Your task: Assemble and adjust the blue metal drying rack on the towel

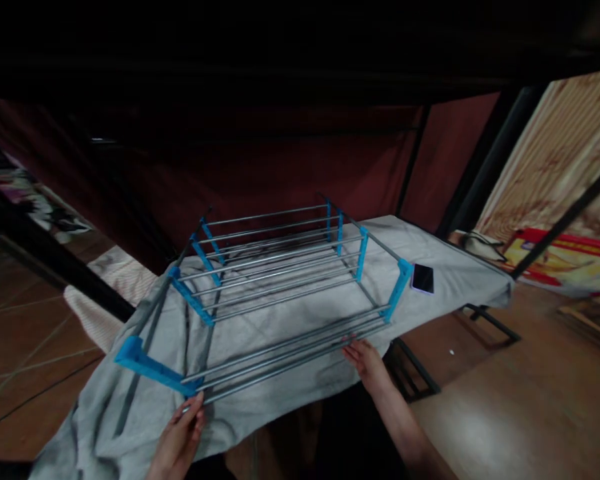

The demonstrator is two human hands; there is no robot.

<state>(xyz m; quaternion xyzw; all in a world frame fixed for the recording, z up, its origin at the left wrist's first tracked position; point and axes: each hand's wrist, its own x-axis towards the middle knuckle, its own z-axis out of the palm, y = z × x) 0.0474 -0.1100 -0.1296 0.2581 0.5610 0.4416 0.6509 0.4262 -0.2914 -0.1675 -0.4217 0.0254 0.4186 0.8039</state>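
Note:
A rack of grey metal tubes (280, 303) with blue plastic connectors (193, 301) lies across the grey cloth in front of me. Several tubes run from its left side to its right, the nearest ones bunched close together. My left hand (180, 433) has its fingers closed on the left end of the nearest tube (250, 382), right by the front left blue connector (155, 369). Farther right, my right hand (367, 363) grips the same front tubes with its fingertips, short of the front right blue connector (397, 291). Part of its grip is hidden.
Grey cloth (300, 400) covers the raised surface under the rack. A phone (423, 279) lies on it at the right. Dark metal posts (415, 160) stand around, with a dark mass overhead. A red and yellow box (560, 260) is at far right.

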